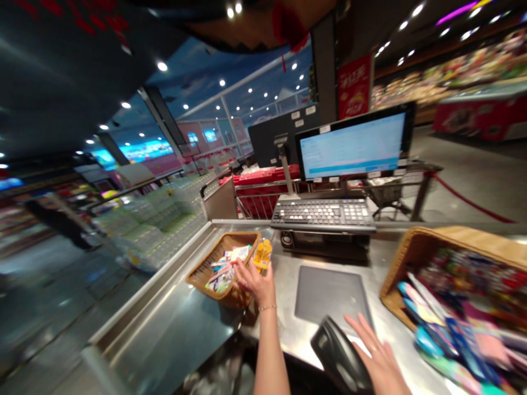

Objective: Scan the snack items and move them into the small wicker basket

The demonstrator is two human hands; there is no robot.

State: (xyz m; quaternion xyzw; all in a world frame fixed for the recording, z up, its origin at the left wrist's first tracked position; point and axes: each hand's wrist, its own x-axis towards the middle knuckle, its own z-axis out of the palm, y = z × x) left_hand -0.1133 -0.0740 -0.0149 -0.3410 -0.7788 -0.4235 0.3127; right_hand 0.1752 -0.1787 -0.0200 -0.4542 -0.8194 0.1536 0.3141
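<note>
While the left hand (pixel 254 281) is rising above the stainless-steel checkout counter (pixel 164 334), its fingers are closing on a yellow packet (pixel 262 255), apparently pinching its lower edge, although blur makes the exact contact hard to judge. A thin bracelet (pixel 267 308) is circling the wrist just below this grip. Immediately left of the grip, a small wicker basket (pixel 197 277) is holding a heap of flat, pale packets (pixel 224 271). The right hand (pixel 381 356) is resting open with its fingers spread, just beside a black handheld barcode scanner (pixel 340 354), which is lying against the near edge of the counter. Between the two hands, a dark rectangular pad (pixel 329 293) is set into the counter. To the right of the right hand, a large wicker basket (pixel 415 258) is holding brightly coloured packaged goods (pixel 453 323), their nearest items lying close to the fingers. Beyond the left hand, a keyboard (pixel 323 214) is sitting on the far side of the counter, and a checkout monitor (pixel 352 145) is standing behind it.
</note>
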